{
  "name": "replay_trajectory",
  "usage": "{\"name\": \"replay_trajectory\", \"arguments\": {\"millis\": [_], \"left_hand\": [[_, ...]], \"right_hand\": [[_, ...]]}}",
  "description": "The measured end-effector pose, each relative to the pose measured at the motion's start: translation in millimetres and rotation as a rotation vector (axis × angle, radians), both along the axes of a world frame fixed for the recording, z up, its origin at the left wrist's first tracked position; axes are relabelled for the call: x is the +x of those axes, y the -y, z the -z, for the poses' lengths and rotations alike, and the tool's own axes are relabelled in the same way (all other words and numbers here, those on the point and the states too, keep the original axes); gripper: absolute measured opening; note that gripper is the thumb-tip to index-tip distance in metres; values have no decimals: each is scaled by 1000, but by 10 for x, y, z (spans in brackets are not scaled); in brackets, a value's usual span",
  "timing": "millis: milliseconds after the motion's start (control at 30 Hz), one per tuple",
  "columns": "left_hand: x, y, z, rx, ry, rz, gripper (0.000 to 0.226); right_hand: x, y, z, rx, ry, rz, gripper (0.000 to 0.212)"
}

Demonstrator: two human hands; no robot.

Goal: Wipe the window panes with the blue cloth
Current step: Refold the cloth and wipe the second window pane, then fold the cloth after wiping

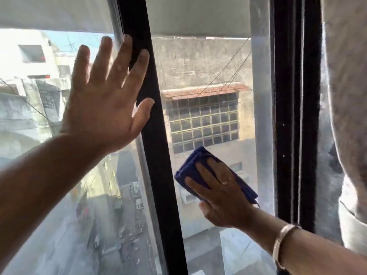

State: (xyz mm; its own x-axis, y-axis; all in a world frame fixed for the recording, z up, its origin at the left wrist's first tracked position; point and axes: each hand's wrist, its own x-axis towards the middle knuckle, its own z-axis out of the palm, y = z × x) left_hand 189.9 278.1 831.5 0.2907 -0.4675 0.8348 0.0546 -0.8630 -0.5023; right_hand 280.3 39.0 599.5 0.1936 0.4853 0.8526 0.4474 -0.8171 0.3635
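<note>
A folded blue cloth (pixel 200 171) is pressed flat against the right glass pane (pixel 208 76) by the right hand (pixel 222 197); the left hand (pixel 105 100), fingers spread, is laid on the left pane (pixel 29 96) and black frame bar (pixel 156 135).

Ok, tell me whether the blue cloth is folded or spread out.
Folded: the blue cloth shows stacked layered edges at its upper left, pressed flat under the right hand.

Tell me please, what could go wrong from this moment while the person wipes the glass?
1. The left hand lies flat on the left pane and the black frame; it may leave fresh prints there.
2. The right hand presses the folded blue cloth only low on the middle pane; the hazy upper glass could be missed.
3. The bracelet may scrape the frame.
</note>
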Motion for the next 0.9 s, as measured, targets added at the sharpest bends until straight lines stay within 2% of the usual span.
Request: {"name": "replay_trajectory", "arguments": {"millis": [33,100,167,233,267,333,400,467,600,667,733,900], "left_hand": [[-22,70,65,29,1,9,74],[-18,279,293,223,-11,65,70],[23,583,544,447,-99,132,69],[82,814,719,553,-255,73,71],[121,894,778,594,-306,13,71],[192,982,829,660,-319,-83,67],[208,1020,818,669,-302,-99,56],[181,1069,796,679,-298,-89,43],[-10,1205,786,662,-343,-75,37],[-116,1238,876,607,-437,47,25],[-160,1222,1143,515,-607,245,15],[-188,1279,2615,179,-1395,560,24]], "right_hand": [[4,60,-3,-29,-19,-7,72],[21,125,-94,-74,-55,-3,64],[-4,184,-124,4,-178,-143,56],[-79,191,-56,299,-279,-322,51],[-135,199,5,486,-272,-344,52],[-246,204,76,823,-221,-254,69],[-346,198,83,988,-233,-108,79],[-415,223,86,1022,-345,-28,73],[-689,332,87,842,-528,125,25],[-949,404,166,787,-649,140,14],[-1310,491,412,809,-801,161,8],[-2569,721,1620,1011,-1209,303,15]]}}
